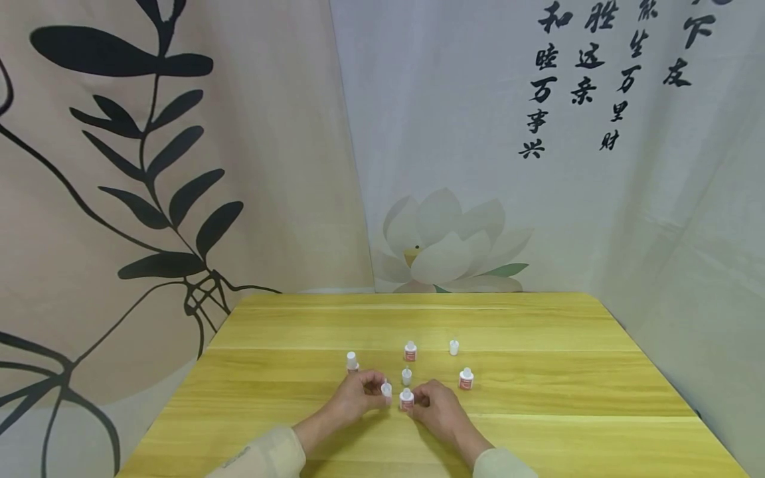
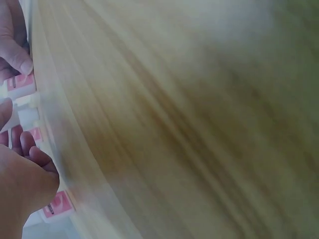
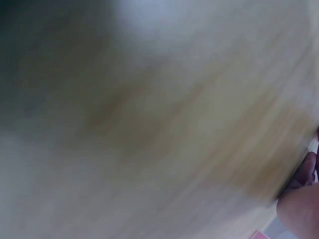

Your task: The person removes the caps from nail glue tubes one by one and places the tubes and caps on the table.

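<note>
In the head view my left hand (image 1: 358,393) pinches a small white cap (image 1: 386,390) between thumb and fingertips, with a thin tip pointing up. Just to its right, my right hand (image 1: 439,406) grips a small white bottle (image 1: 406,400) with a red label, from its right side. The bottle stands upright, close beside the cap. The left wrist view shows the left hand (image 2: 27,174) with curled fingers, and the right thumb against the pink-labelled bottle (image 2: 22,85). Only part of the right hand (image 3: 301,199) shows at the edge of the right wrist view.
Behind the hands stand a white piece (image 1: 406,377) and a labelled bottle (image 1: 410,351). Another bottle (image 1: 466,379) is to the right, near a second white piece (image 1: 454,348). A taller-capped bottle (image 1: 351,361) is partly hidden by the left hand. A printed curtain hangs behind the wooden table (image 1: 269,372).
</note>
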Tool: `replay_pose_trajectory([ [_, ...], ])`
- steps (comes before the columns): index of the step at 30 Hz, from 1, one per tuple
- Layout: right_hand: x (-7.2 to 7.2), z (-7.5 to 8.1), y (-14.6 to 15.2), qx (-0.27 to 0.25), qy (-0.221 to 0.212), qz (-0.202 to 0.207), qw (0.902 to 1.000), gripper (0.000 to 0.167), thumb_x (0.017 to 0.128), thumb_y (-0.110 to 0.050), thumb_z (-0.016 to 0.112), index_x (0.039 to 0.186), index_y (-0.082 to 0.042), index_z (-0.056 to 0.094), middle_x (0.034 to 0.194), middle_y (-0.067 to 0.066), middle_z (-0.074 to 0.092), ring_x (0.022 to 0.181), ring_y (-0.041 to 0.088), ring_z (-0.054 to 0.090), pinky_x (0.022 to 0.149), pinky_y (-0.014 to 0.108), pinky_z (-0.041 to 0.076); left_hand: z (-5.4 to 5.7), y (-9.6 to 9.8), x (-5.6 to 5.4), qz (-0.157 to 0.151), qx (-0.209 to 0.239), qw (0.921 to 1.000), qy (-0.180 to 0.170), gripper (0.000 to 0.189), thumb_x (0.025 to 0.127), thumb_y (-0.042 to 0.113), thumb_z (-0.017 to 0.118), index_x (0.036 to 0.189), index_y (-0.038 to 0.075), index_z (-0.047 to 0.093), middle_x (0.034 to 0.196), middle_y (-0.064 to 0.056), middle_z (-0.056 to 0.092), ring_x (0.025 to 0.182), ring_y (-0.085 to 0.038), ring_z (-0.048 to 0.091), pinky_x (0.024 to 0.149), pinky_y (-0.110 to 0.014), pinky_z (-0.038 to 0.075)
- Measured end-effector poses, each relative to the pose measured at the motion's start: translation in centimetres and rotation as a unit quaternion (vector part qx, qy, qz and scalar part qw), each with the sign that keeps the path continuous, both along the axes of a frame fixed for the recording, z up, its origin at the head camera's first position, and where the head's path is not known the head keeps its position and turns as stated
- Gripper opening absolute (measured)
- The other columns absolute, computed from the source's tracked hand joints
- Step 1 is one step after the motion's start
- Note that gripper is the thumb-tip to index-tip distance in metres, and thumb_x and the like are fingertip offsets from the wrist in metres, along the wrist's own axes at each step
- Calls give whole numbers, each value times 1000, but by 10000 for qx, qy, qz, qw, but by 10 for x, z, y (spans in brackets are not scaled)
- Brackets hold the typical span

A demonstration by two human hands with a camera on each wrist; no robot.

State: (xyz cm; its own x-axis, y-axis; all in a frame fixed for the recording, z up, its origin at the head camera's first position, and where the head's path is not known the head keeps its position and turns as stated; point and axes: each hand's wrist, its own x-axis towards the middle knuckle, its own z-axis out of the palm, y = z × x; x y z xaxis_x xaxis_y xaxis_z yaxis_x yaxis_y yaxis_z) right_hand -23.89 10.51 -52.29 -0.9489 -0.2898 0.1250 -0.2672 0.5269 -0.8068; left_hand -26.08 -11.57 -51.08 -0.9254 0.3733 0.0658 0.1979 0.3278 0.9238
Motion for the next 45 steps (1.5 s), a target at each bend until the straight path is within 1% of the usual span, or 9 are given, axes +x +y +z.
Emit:
replay_pose_trajectory([
  [7, 0, 0, 0, 50, -7, -24, 10000, 12, 83, -15, 78, 92, -12, 72, 91, 0, 58, 84, 15, 53, 72, 31, 46, -4, -1, -1, 12, -61, 10000, -46, 22, 80, 2, 78, 100, 3, 68, 90, -2, 64, 86, -18, 58, 74, -24, 50],
  [12, 0, 0, 0, 66, 7, -41, 10000, 13, 83, -15, 79, 93, -11, 72, 90, 0, 58, 83, 14, 53, 72, 31, 46, -6, 0, -1, -14, -111, 9999, 19, 22, 78, 0, 79, 97, 3, 68, 88, -2, 64, 82, -17, 58, 72, -23, 51],
  [22, 0, 0, 0, 25, 61, -23, 10000, 13, 82, -15, 79, 93, -10, 72, 90, 0, 58, 83, 14, 53, 72, 31, 46, -10, 2, 0, -35, -40, 10000, -60, 23, 77, -4, 78, 96, 2, 67, 87, -3, 65, 79, -15, 58, 67, -21, 50],
  [24, 0, 0, 0, 11, 65, -15, 10000, 13, 82, -15, 78, 92, -11, 72, 90, 0, 58, 83, 14, 53, 72, 31, 46, -7, 3, 2, -43, -68, 10000, -56, 22, 78, -5, 77, 97, 0, 66, 88, -5, 65, 80, -16, 57, 67, -20, 50],
  [28, 0, 0, 0, -5, 36, 4, 10000, 12, 83, -14, 78, 92, -11, 72, 91, 0, 59, 84, 14, 54, 73, 31, 46, 12, 5, 13, -81, 20, 9999, -69, 21, 79, -8, 74, 98, -4, 65, 89, -10, 65, 80, -19, 57, 67, -20, 49],
  [29, 0, 0, 0, -3, 30, 9, 10000, 11, 83, -14, 78, 92, -11, 72, 91, 0, 59, 84, 14, 54, 73, 31, 46, 15, 6, 14, -77, 17, 9999, -68, 21, 79, -8, 74, 98, -5, 65, 89, -11, 65, 81, -20, 57, 68, -20, 49],
  [31, 0, 0, 0, -1, 18, 17, 10000, 11, 83, -14, 78, 92, -11, 72, 91, 0, 59, 84, 15, 54, 73, 31, 47, 12, 5, 13, -86, 72, 9999, -74, 22, 79, -7, 75, 99, -4, 66, 89, -10, 65, 81, -19, 57, 68, -20, 49],
  [36, 0, 0, 0, -1, 11, 16, 10000, 12, 83, -14, 78, 93, -11, 72, 91, 0, 59, 84, 15, 54, 73, 31, 47, -9, 0, 1, -112, 31, 9999, -73, 24, 78, -3, 78, 100, 2, 68, 89, -5, 65, 81, -16, 57, 69, -21, 50],
  [45, 0, 0, 0, 29, 2, -20, 10000, 14, 83, -15, 78, 94, -10, 72, 91, 0, 58, 84, 14, 53, 72, 31, 46, -10, 0, 0, -133, -31, 9999, 16, 25, 76, -2, 80, 98, 3, 67, 86, -3, 64, 78, -15, 58, 67, -22, 50],
])
